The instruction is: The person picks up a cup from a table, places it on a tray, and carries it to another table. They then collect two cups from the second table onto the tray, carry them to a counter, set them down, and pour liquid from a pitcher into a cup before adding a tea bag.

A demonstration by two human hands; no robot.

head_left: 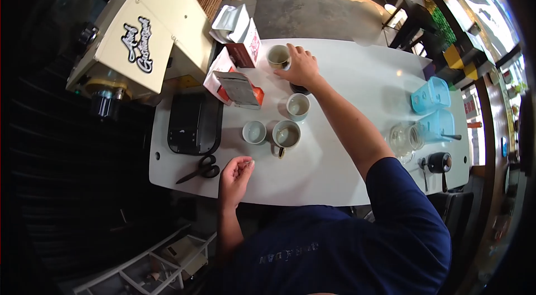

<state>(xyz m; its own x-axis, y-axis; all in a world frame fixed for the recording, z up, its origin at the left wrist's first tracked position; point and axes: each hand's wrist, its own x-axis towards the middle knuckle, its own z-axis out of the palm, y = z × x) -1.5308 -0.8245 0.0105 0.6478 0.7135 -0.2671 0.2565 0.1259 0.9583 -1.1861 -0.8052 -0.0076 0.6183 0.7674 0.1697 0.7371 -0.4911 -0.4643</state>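
Observation:
My right hand (304, 67) reaches across the table, its thumb and fingers closed on the right side of a cup (277, 56) with a pale inside. Part of a dark round object (300, 89) shows under that wrist; its kind is hidden. Nearer to me stand a white cup (298, 106), a smaller white cup (254, 132) and a mug (286, 134) with its handle towards me. My left hand (237, 176) is curled near the table's front edge, below the smaller cup, thumb against fingers. What it holds, if anything, I cannot make out.
Black scissors (207, 169) and a black scale-like device (192, 123) lie left, beside a large cream grinder (151, 21). Opened bags (240, 89) stand behind the cups. On the right are blue containers (431, 95), glass jars (400, 137), a spoon (424, 175) and a black-handled tool (440, 162).

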